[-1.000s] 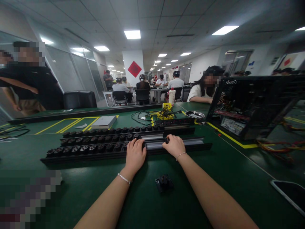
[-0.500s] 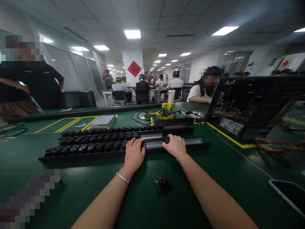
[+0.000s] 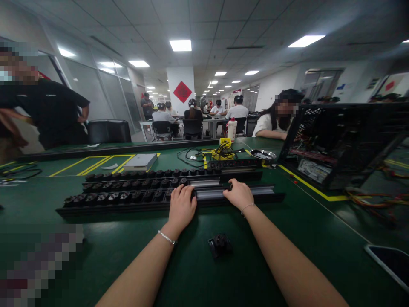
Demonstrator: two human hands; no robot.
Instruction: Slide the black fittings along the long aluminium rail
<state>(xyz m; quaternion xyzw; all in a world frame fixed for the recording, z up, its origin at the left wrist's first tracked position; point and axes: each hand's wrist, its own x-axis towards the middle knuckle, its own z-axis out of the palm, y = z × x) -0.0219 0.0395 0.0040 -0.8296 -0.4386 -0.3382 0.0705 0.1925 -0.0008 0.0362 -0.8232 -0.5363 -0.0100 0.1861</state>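
Rail (image 3: pixel 209 194) lies on the table (image 3: pixel 108 245); my left hand (image 3: pixel 183 204) curls over it – likely to steady it, how firmly I can't tell – my right hand (image 3: pixel 240 195) pinching a half-hidden dark piece (image 3: pixel 230 186).

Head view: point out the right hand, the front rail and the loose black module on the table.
Right hand (image 3: pixel 240 194): head view, on the back of the hand.
Front rail (image 3: pixel 209 195): head view, on its bare silvery stretch between the hands.
Loose black module (image 3: pixel 220 241): head view, on its raised middle.
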